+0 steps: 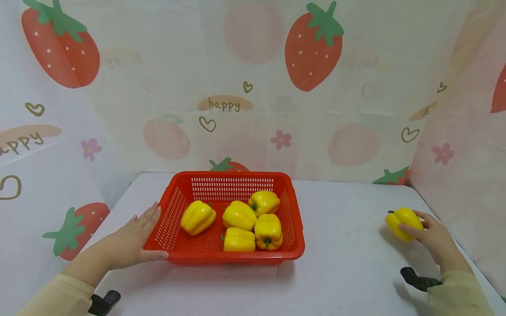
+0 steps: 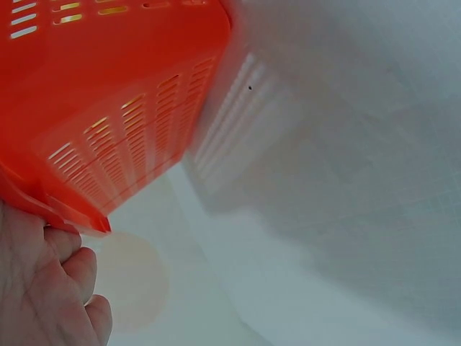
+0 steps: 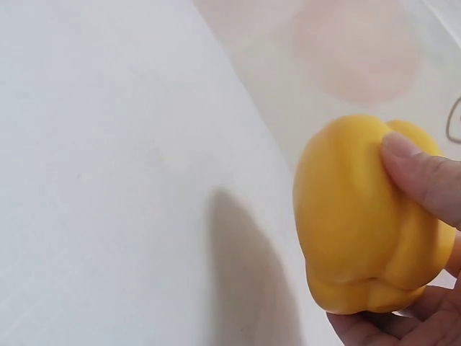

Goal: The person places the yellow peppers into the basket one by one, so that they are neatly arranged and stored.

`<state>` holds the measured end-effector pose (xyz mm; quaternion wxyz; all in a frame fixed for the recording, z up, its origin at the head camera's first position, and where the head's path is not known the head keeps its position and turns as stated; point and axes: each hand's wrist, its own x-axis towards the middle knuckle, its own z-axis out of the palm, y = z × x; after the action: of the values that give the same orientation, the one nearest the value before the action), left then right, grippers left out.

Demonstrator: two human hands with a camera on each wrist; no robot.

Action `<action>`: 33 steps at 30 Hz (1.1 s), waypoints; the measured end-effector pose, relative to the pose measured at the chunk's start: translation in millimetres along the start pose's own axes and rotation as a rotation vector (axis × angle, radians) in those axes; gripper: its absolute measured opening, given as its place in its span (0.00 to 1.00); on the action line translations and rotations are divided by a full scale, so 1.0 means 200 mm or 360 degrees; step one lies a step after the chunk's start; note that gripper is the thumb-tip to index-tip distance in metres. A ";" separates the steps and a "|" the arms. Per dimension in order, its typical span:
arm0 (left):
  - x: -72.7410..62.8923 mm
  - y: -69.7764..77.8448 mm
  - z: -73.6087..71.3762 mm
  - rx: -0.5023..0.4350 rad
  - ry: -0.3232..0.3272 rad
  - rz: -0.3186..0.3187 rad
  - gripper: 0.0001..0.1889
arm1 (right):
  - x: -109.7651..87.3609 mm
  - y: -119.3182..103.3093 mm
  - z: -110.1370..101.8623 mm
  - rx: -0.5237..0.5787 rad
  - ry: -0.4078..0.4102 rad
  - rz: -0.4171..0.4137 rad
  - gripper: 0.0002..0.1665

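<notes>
A red plastic basket [image 1: 225,256] with slotted walls stands on the white table, with several yellow bell peppers [image 1: 239,215] inside. My left hand [image 1: 132,241] rests on its left side, fingers lying along the rim and thumb at the front corner. In the left wrist view, those fingers [image 2: 81,268] touch the basket's rim [image 2: 43,202]. Far to the right, my right hand [image 1: 436,239] holds another yellow bell pepper [image 1: 403,224] above the table, its green stem facing left. The right wrist view shows the thumb [image 3: 421,173] pressed on this pepper [image 3: 353,209] and fingers curled beneath it.
A white-covered table [image 1: 340,263] spreads between the basket and my right hand. Cloth printed with strawberries [image 1: 314,52] hangs behind and along both sides. Black wrist straps or mounts [image 1: 419,279] stick out near both sleeves.
</notes>
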<state>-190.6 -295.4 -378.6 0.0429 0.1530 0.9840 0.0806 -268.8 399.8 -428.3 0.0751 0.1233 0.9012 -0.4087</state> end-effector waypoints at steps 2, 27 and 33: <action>0.00 0.00 0.00 -0.0002 0.0002 0.0001 0.61 | 0.00 -0.02 0.00 -0.0002 -0.0021 -0.0077 0.62; 0.00 0.00 0.00 0.0002 -0.0005 0.0000 0.62 | -0.07 -0.32 0.03 -0.0042 -0.0107 -0.0468 0.50; 0.00 0.00 0.00 0.0011 0.0000 -0.0001 0.62 | -0.07 -0.41 0.05 -0.0060 -0.0132 -0.0538 0.49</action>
<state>-190.3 -296.1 -378.3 0.0425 0.1529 0.9843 0.0773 -277.9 336.9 -372.3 0.0448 -0.0485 0.9127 -0.4034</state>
